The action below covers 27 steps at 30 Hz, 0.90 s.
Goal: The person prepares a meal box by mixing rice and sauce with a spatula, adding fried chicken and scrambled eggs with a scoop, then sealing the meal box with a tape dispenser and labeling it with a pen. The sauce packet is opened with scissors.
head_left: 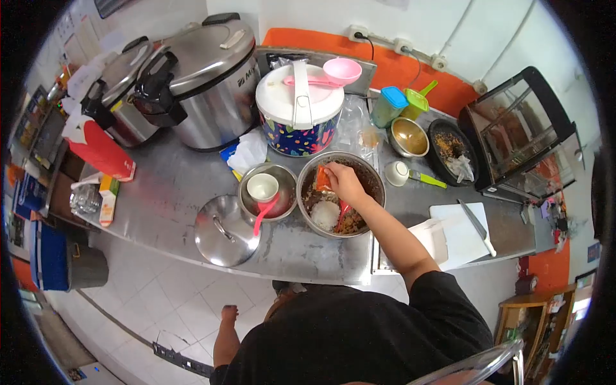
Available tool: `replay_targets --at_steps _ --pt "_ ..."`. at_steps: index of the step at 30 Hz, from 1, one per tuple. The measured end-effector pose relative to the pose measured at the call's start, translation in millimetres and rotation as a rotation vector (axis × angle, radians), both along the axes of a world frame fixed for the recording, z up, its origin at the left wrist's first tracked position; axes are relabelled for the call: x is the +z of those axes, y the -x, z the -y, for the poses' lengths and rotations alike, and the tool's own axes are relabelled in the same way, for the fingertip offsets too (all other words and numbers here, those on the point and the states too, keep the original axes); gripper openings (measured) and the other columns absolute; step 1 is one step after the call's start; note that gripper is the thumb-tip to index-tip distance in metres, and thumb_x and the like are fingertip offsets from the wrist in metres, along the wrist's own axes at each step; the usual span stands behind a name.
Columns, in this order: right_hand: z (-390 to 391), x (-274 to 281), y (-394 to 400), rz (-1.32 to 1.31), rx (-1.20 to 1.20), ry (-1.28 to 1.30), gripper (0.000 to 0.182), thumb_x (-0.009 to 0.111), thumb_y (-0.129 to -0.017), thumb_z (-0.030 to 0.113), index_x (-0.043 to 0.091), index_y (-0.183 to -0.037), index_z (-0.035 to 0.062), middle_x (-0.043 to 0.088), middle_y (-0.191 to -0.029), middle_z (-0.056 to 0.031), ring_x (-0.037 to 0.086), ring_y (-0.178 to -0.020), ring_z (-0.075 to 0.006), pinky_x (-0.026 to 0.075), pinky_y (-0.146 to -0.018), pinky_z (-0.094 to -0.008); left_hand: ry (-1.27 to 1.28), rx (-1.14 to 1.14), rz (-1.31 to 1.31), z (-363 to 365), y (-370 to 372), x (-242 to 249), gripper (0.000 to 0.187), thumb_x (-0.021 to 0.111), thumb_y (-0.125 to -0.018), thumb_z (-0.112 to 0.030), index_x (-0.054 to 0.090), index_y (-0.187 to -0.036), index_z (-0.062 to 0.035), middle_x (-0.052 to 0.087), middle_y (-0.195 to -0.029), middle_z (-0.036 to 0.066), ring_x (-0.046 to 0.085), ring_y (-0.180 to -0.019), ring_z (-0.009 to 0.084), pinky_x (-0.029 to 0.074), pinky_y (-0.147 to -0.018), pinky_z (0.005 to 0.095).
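My right hand (pixel 344 180) reaches over a large steel mixing bowl (pixel 371 176) and grips a small orange packet (pixel 323 177) above the food. The bowl holds brown mixture and a white mound (pixel 325 215), with a pink utensil (pixel 342 210) lying in it. To its left stands a smaller steel pot (pixel 286 192) with a white cup (pixel 262 187) and a pink spoon (pixel 264 215) inside. My left hand is not in view.
A steel lid (pixel 223 232) lies near the counter's front edge. Two rice cookers (pixel 199 80), a floral container (pixel 299 112) with a pink ladle, a small bowl (pixel 409 136), a dark pan (pixel 453 151), a glass case (pixel 521 131), and a cutting board with knife (pixel 475 224) crowd the counter.
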State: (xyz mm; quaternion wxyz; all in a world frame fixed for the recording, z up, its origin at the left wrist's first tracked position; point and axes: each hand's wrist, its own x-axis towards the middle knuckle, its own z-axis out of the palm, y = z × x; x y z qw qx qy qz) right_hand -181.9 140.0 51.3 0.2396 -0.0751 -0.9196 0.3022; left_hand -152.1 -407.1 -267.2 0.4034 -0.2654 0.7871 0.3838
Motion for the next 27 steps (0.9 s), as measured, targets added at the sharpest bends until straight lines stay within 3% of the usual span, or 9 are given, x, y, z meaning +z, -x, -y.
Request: replay_targets --at_steps 1,3,4,6,8,17,20,26,27 --pt "7 5 0 -0.022 -0.041 0.083 0.014 0.057 -0.077 0.011 0.053 -0.079 -0.002 0.056 -0.072 -0.0222 0.056 -0.069 -0.0376 0.044 -0.062 -0.0396 -0.003 -0.014 0.001 12 4 -10 0.024 0.059 -0.071 -0.021 0.06 -0.089 -0.0051 0.062 -0.083 0.014 0.058 -0.086 0.0252 0.047 -0.074 0.0383" --pt "13 9 -2 0.04 -0.117 0.274 0.027 0.065 -0.075 0.022 0.054 -0.083 -0.0013 0.057 -0.07 -0.0191 0.055 -0.063 -0.0335 0.045 -0.059 -0.0339 0.263 -1.484 -0.6 55 7 -42 0.016 0.058 -0.069 -0.017 0.062 -0.082 -0.007 0.063 -0.078 0.009 0.06 -0.073 0.022 0.049 -0.063 0.0367" --pt "17 11 -2 0.045 -0.136 0.284 0.027 0.065 -0.075 0.022 0.054 -0.083 -0.0013 0.057 -0.07 -0.0191 0.055 -0.063 -0.0335 0.045 -0.059 -0.0339 0.26 -1.505 -0.591 46 -15 -55 0.016 0.058 -0.069 -0.017 0.062 -0.082 -0.007 0.063 -0.078 0.009 0.06 -0.073 0.022 0.049 -0.063 0.0367" --pt "21 17 -1 0.149 -0.171 0.252 0.028 0.066 -0.074 0.024 0.054 -0.082 -0.0009 0.056 -0.068 -0.0186 0.054 -0.06 -0.0315 0.044 -0.057 -0.033 -0.13 -0.047 0.057 31 -26 -43 0.014 0.062 -0.069 -0.022 0.061 -0.071 -0.0082 0.063 -0.076 0.005 0.059 -0.07 0.0256 0.049 -0.058 0.0365" --pt "20 10 0 0.18 -0.191 0.158 0.027 0.066 -0.074 0.022 0.054 -0.082 -0.0002 0.057 -0.069 -0.018 0.055 -0.06 -0.03 0.044 -0.057 -0.0326 0.158 -1.5 -0.33 19 -34 -52 0.021 0.056 -0.075 -0.027 0.06 -0.075 -0.0064 0.062 -0.083 0.011 0.058 -0.08 0.0285 0.049 -0.064 0.0384" --pt "38 31 -7 0.097 -0.069 0.116 0.021 0.063 -0.075 0.011 0.047 -0.071 -0.0006 0.048 -0.058 -0.0151 0.045 -0.05 -0.0248 0.039 -0.05 -0.0311 -0.213 -1.343 -0.604 -15 43 -63 0.018 0.049 -0.081 -0.022 0.062 -0.084 -0.0098 0.06 -0.092 0.014 0.057 -0.085 0.0295 0.047 -0.073 0.039" --pt "43 43 -7 0.07 -0.042 0.049 0.019 0.062 -0.075 0.009 0.047 -0.07 -0.0001 0.048 -0.059 -0.0147 0.047 -0.051 -0.0256 0.04 -0.05 -0.0321 -0.408 -0.326 -0.304 -31 71 -46 0.013 0.05 -0.076 -0.013 0.06 -0.076 -0.0042 0.061 -0.077 0.009 0.059 -0.064 0.0201 0.049 -0.059 0.0327" --pt "51 51 -10 -0.051 0.03 0.059 0.016 0.061 -0.074 0.008 0.048 -0.069 0.0002 0.052 -0.063 -0.0139 0.053 -0.056 -0.0288 0.042 -0.052 -0.0343 -0.315 -0.211 -0.173 -46 85 -40 0.017 0.056 -0.07 -0.003 0.057 -0.087 -0.0018 0.061 -0.077 0.007 0.06 -0.061 0.0139 0.046 -0.044 0.0244" --pt "48 45 -10 -0.02 -0.017 0.044 0.021 0.063 -0.074 0.013 0.048 -0.069 -0.0001 0.052 -0.063 -0.0151 0.052 -0.056 -0.0302 0.042 -0.052 -0.0346 -0.263 -0.82 -0.477 -39 83 -59 0.017 0.058 -0.069 -0.005 0.059 -0.087 -0.0024 0.061 -0.078 0.006 0.06 -0.062 0.0143 0.047 -0.046 0.0249"
